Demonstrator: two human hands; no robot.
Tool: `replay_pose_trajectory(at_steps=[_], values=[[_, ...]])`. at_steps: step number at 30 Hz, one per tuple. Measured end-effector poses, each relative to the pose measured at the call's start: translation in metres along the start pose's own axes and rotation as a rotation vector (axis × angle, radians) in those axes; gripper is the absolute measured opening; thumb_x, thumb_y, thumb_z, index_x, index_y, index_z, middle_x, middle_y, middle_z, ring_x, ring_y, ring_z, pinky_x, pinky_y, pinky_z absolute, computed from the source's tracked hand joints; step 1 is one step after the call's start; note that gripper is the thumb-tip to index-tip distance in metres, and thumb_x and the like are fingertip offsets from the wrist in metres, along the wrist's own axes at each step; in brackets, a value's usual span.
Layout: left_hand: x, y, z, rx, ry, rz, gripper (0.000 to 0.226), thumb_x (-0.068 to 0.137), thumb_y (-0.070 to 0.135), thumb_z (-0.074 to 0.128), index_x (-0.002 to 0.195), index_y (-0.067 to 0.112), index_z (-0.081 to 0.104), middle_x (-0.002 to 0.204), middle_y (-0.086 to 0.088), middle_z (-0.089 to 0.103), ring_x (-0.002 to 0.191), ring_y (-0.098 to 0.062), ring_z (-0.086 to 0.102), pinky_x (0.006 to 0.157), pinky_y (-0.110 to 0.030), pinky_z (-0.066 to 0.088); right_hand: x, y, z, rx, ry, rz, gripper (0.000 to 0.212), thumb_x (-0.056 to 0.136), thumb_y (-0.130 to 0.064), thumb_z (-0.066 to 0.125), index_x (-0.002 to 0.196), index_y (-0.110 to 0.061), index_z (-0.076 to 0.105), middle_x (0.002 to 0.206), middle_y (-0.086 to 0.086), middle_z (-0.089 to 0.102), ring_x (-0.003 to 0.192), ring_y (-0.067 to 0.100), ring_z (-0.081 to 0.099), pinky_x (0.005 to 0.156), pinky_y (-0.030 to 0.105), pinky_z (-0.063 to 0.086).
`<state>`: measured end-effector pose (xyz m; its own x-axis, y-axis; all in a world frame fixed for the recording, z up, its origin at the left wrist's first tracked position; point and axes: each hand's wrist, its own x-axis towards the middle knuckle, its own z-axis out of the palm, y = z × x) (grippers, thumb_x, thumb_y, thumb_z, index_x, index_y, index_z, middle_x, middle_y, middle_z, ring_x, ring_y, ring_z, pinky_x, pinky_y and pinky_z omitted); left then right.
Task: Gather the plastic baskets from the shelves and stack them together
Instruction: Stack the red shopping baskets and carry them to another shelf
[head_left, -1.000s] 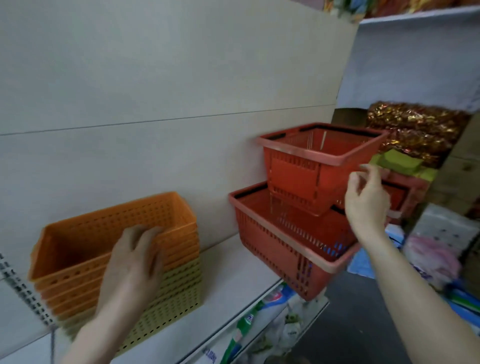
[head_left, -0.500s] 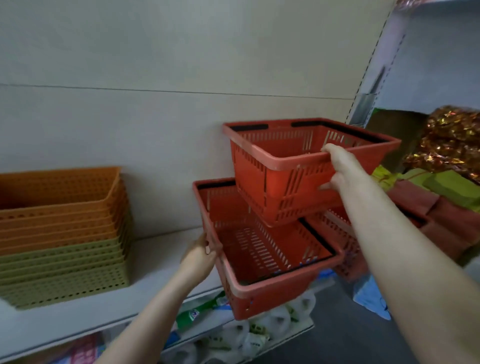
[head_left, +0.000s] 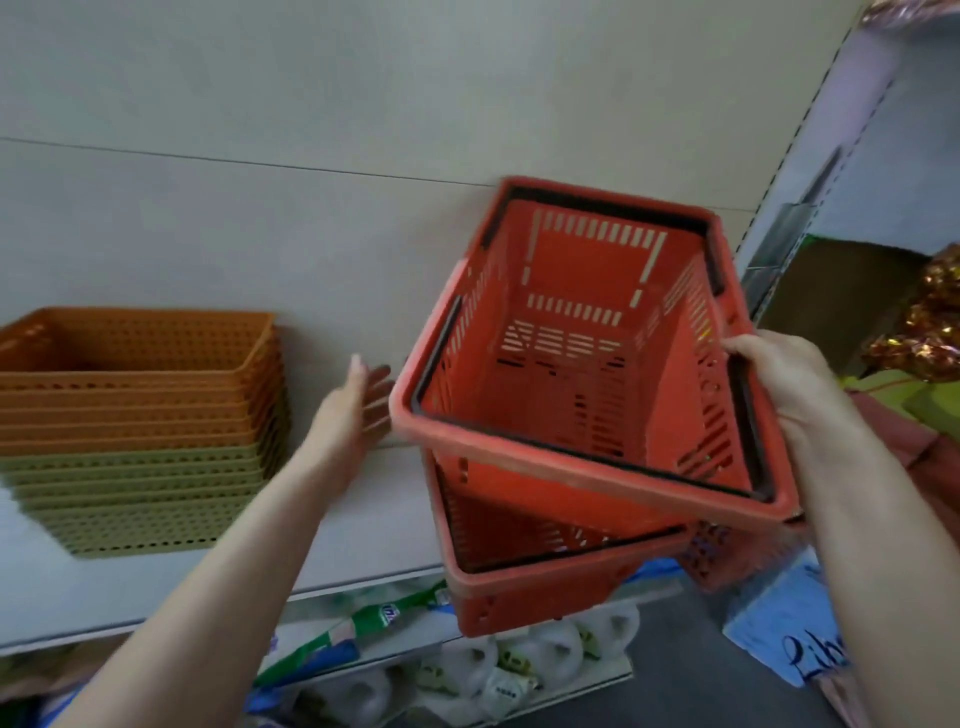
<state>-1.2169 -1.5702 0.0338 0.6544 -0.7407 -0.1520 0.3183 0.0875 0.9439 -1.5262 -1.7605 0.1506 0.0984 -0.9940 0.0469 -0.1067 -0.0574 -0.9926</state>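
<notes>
My right hand (head_left: 789, 384) grips the right rim of a red shopping basket (head_left: 561, 374) with black handles. That basket tilts toward me and sits partly down inside a second red basket (head_left: 524, 597), which juts off the front of the white shelf (head_left: 363, 525). My left hand (head_left: 353, 410) is held flat with its fingers apart just left of the upper basket's rim; it holds nothing. At the far left of the shelf stands a stack of small perforated baskets (head_left: 140, 421), orange ones above and olive-green ones below.
The grey back panel (head_left: 311, 104) rises behind the shelf. Under the shelf lie white packaged goods (head_left: 524, 660) and green-labelled packs. Gold-wrapped goods (head_left: 930, 322) and red and green packs fill the shelving at the right. A blue sign (head_left: 795, 629) sits low right.
My right hand has brought the upper red basket down and toward me, into the lower one. My left hand has let go of the lower basket's rim and is spread flat.
</notes>
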Motion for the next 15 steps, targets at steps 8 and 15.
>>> replay_pose_trajectory(at_steps=[8,15], values=[[-0.031,0.083,0.028,0.126,-0.313,0.078,0.043,0.097,0.045,0.048,0.117,0.012,0.067,0.117,-0.020,0.065,0.102,-0.034,0.061,0.107,-0.055,0.041,0.016,-0.015,0.020,-0.049,-0.210,-0.063,0.020,0.091,-0.004,0.056,0.108,0.001,0.066,0.057,0.008,0.070,0.042,0.019,0.064,0.050,0.035,0.059],[-0.044,0.054,0.050,0.229,-0.127,0.096,0.026,0.100,0.021,0.047,0.111,0.010,0.067,0.104,-0.021,0.071,0.086,-0.032,0.066,0.098,-0.054,0.049,0.042,0.000,0.024,-0.118,-0.412,-0.003,0.021,0.092,0.008,0.046,0.106,0.005,0.062,0.049,0.007,0.066,0.036,0.016,0.061,0.041,0.027,0.054]])
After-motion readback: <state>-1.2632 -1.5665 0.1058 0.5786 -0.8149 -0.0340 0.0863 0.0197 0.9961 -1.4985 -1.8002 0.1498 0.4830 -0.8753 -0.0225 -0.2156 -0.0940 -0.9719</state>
